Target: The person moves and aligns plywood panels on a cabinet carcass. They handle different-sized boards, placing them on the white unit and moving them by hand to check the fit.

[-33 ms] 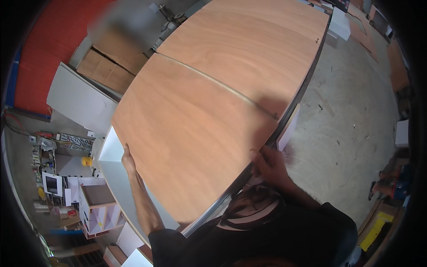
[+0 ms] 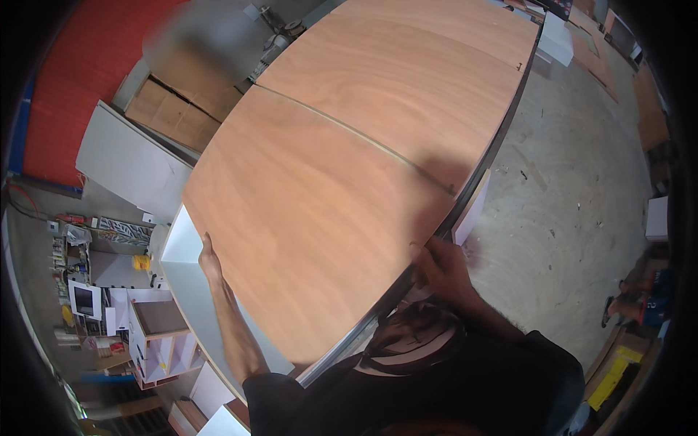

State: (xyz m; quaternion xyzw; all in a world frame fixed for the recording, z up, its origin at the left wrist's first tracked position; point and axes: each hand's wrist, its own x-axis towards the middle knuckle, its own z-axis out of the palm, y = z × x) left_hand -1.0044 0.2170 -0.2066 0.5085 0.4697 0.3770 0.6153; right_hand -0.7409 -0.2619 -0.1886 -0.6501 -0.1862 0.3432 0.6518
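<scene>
Head view, only one going. Big plywood panel (image 2: 305, 240) is lying flat right in front of the person, its far edge running along a second plywood panel (image 2: 400, 80), a thin seam showing between. White box frame (image 2: 182, 251) is showing past the near panel's left edge, under the person's left forearm.

Left hand (image 2: 209, 263) is resting at that left edge; its fingers are partly hiding, so can't tell whether this grip is closed. Right hand (image 2: 440, 270) is pinching the near panel's right edge, thumb on top, fingers curling; this grip is closed on the wood.

Risks, my judgement: the near panel is looking broad and thin, so uneven pushing from the two hands could be twisting it out of line along the seam. Fingers could be getting caught between panel and frame if the sheet is dropping suddenly. If the right pinch is slipping, that side could be sliding toward the concrete floor (image 2: 542, 240). Raw edges could also be giving splinters, both hands being bare.
</scene>
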